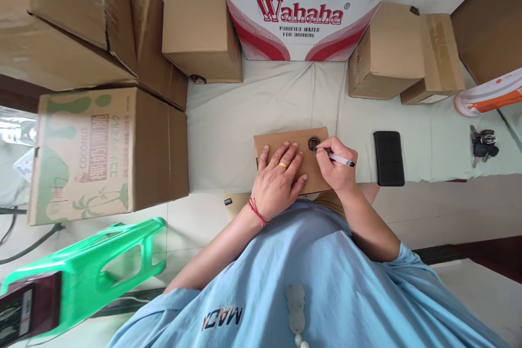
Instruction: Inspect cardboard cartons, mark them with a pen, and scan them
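A small flat brown cardboard box (285,138) lies on the pale cloth-covered table (228,136) right in front of me. My left hand (279,179), with a gold ring and a red wrist cord, rests flat on the box, fingers stretched out. My right hand (335,166) is closed round a white pen (341,160). The pen tip touches the box top beside a dark round mark (314,143) near its far right corner.
A black phone (389,157) lies to the right, and keys (483,144) further right. A Wahaha water carton (304,8) and several brown boxes (199,27) line the back. A green coconut box (106,155) and a green plastic stool (93,269) are at left.
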`<state>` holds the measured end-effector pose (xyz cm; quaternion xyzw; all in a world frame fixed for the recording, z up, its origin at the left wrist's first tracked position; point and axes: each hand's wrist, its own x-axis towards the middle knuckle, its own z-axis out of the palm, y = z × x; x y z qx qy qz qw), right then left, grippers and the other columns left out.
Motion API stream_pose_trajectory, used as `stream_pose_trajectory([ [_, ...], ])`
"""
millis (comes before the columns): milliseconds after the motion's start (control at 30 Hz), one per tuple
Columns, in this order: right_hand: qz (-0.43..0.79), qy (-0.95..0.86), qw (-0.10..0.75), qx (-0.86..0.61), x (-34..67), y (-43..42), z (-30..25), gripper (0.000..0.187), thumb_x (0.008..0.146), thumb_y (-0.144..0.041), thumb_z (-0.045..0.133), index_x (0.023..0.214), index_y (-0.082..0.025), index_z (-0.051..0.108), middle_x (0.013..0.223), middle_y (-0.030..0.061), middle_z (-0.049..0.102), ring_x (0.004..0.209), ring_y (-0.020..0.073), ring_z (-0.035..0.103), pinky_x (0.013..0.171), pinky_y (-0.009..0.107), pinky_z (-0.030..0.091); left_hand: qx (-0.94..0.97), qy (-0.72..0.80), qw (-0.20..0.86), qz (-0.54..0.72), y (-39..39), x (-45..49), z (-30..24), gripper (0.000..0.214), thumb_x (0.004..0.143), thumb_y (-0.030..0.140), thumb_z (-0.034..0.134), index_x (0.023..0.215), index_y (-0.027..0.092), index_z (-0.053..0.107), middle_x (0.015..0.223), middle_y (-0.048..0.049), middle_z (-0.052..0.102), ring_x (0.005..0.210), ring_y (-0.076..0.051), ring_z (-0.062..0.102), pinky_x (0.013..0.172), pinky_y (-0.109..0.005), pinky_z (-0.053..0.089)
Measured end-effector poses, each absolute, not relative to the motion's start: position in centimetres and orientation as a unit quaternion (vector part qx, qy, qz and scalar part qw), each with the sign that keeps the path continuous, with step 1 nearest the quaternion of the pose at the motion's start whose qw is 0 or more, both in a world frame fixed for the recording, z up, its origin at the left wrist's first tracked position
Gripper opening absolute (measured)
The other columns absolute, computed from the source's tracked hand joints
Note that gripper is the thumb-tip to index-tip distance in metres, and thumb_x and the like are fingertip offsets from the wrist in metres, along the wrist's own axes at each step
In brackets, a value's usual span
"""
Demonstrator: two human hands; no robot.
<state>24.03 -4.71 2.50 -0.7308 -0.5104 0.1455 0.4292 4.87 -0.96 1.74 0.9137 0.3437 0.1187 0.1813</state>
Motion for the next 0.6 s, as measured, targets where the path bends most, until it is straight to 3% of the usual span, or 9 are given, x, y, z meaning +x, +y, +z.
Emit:
stream_pose_trajectory([
  [133, 0.123, -0.485, 0.434, -0.75, 23.94, -4.87, 2.4, 0.015, 0.088, -0.031, 0.054, 0.074, -0.027, 0.058, 0.058, -0.003, 0.06, 0.053, 0.0154, 0.05, 0.059, 0.03, 0.045, 0.913, 0.342, 0.188, 0.119, -0.94, 4.81, 1.78, 0.054, 0.112, 0.042, 0.051, 0.161, 0.02, 0.06, 0.172, -0.0159, 0.055, 0.163, -0.038, 0.047, 0.139, -0.069, 0.023],
  [400, 0.151, -0.475, 0.452, -0.74, 24.17, -4.51, 2.19, 0.019, 0.098, -0.039, 0.057, 0.091, -0.024, 0.068, 0.078, 0.0022, 0.076, 0.062, 0.0164, 0.063, 0.066, 0.031, 0.052, 0.914, 0.341, 0.186, 0.12, -0.94, 4.82, 1.88, 0.053, 0.113, 0.043, 0.05, 0.158, 0.018, 0.062, 0.171, -0.0155, 0.055, 0.162, -0.038, 0.048, 0.138, -0.069, 0.025],
  [600, 0.135, -0.464, 0.444, -0.754, 24.09, -4.46, 1.93, 0.018, 0.098, -0.038, 0.055, 0.09, -0.025, 0.064, 0.075, 0.0012, 0.073, 0.06, 0.0165, 0.062, 0.065, 0.031, 0.052, 0.913, 0.339, 0.193, 0.122, -0.89, 4.77, 1.93, 0.052, 0.113, 0.042, 0.051, 0.159, 0.02, 0.062, 0.172, -0.0147, 0.055, 0.162, -0.038, 0.049, 0.139, -0.069, 0.025],
])
